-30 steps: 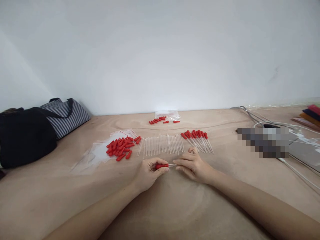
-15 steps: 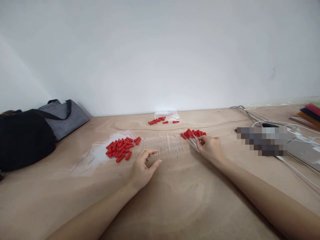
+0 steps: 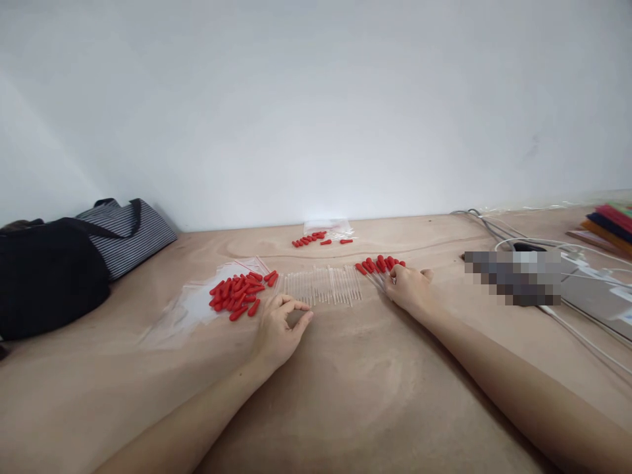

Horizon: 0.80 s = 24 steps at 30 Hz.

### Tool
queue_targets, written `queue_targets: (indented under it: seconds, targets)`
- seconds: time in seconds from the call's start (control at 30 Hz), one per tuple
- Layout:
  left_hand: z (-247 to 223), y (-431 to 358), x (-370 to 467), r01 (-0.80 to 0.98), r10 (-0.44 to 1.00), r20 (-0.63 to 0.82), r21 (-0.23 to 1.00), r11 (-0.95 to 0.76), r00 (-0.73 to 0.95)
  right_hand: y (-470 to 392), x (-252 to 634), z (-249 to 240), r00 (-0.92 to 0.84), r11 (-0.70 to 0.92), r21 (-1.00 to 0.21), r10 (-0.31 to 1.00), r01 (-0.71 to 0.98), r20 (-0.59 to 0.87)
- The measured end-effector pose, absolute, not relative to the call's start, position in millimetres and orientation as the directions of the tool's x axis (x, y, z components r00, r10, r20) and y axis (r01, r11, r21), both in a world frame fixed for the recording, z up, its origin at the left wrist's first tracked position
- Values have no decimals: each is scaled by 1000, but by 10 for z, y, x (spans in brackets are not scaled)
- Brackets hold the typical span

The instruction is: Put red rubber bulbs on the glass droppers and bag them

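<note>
"Red-bulbed droppers with slender clear stems (image 3: 380,264) lay fanned on the pale brown wooden desk (image 3: 365,395), to the right of a row of bare transparent tubes (image 3: 323,288). What had changed?"

"One second earlier, both hands met in front of the row, with a red bulb and a clear tube between them. At the moment shown they were well apart: the right hand (image 3: 411,287) was at the fanned group, and the left hand (image 3: 282,332) was before the row."

"What did this mean for the work?"

"One more fitted dropper had probably been brought to the group; this was a judgement, as the fingers hid part of it."

"And the state of each grip?"

"Left: thumb and forefinger spread, nothing between them, just beside the tubes. Right: fingers curled over the stems; whether they pinched one or had released it could not be told."

"How did the droppers look?"

"Bulbs: plain red, rounded at the far end, narrowing toward the stem, crowded together. Stems: thin, slanting toward the near right, faint against the wood. Loose tapered red bulbs (image 3: 237,293) of similar shape were heaped at the left, partly on flat clear plastic bags (image 3: 190,309)."
</note>
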<state>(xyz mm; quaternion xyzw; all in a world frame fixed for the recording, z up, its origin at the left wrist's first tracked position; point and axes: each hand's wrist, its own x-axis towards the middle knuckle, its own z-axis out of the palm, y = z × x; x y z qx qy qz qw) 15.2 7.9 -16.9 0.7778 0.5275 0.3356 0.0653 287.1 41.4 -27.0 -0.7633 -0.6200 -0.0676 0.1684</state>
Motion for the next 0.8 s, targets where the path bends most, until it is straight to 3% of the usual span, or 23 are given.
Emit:
queue_targets:
  seconds: [0.3, 0.47, 0.63, 0.8]
  targets:
    - [92, 589, -224, 995, 887, 455, 21, -95, 75, 430, 2737, -217, 133, -42, -212, 890, 976, 435]
    - [98, 761, -247, 996, 912, 403, -69, -57, 80, 481, 2565, -165, 80, -19, -156, 915, 988, 395]
    - [74, 810, -220, 987, 911, 397, -154, -52, 110, 533, 2527, -118, 112, -106, -39, 955, 994, 276]
    - [77, 845, -199, 982, 922, 376, -188, -17, 88, 599, 2506, -85, 155, -152, -33, 968, 988, 198]
